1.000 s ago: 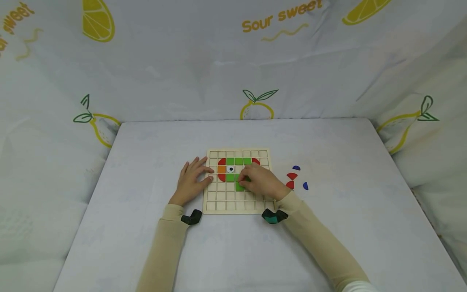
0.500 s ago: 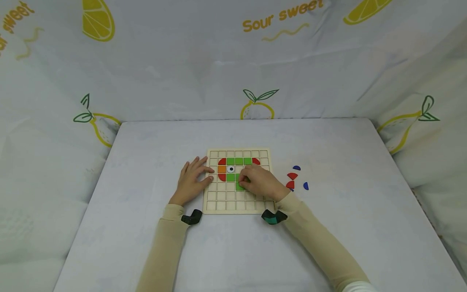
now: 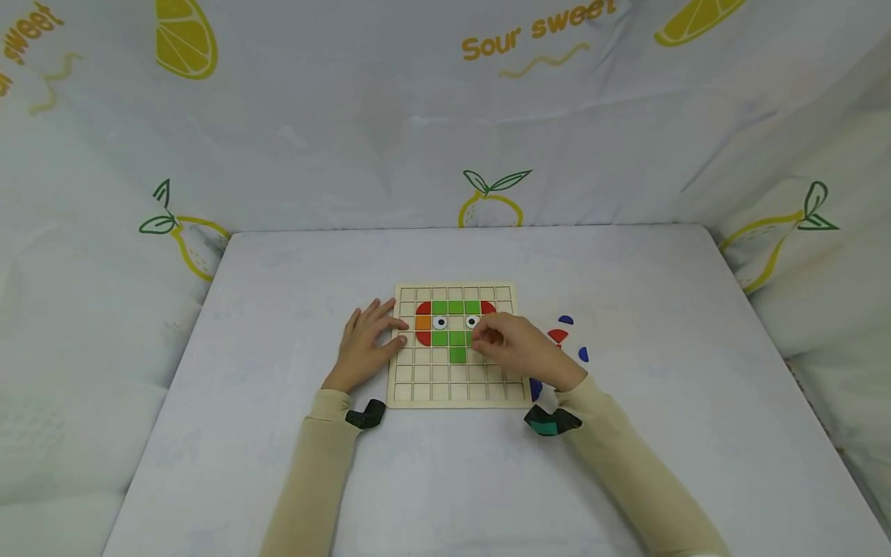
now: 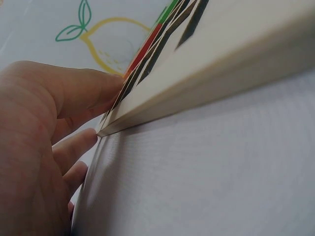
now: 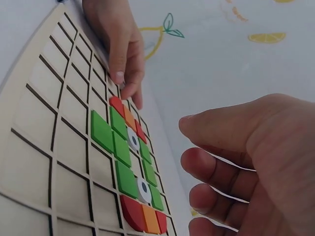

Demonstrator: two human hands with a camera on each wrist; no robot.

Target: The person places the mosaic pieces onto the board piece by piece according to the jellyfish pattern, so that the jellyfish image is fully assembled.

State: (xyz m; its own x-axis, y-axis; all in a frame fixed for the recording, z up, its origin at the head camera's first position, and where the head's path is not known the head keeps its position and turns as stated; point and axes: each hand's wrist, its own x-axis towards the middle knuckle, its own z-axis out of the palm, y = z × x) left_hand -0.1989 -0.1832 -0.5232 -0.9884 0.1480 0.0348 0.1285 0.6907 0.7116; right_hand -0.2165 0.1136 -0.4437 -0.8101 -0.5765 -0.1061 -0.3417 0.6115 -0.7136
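Note:
A pale wooden grid board [image 3: 425,394] lies on the table, with coloured tiles set in its squares. My left hand [image 3: 369,348] rests at the board's left edge, fingers spread and thumb on the rim. Over the right part of the board is my right hand [image 3: 522,352]; the right wrist view shows its thumb and fingers loosely bent and apart, with nothing between them. Green tiles [image 5: 102,132], two white eye tiles [image 5: 143,190], red rounded corner pieces [image 5: 132,212] and orange tiles [image 5: 151,219] form a pattern. One green tile [image 3: 457,355] sits below the rest.
Right of the board lie loose pieces: a red fan-shaped one [image 3: 558,335] and blue ones, including a blue half-round piece [image 3: 566,319] and another blue piece [image 3: 535,388] partly behind the right wrist. A white cloth [image 3: 348,155] with lemon prints rises behind the table.
My right hand has shifted right from the lower green tile, uncovering the second eye tile and nearby green tiles. It now covers part of the loose red pieces. My left hand stays put.

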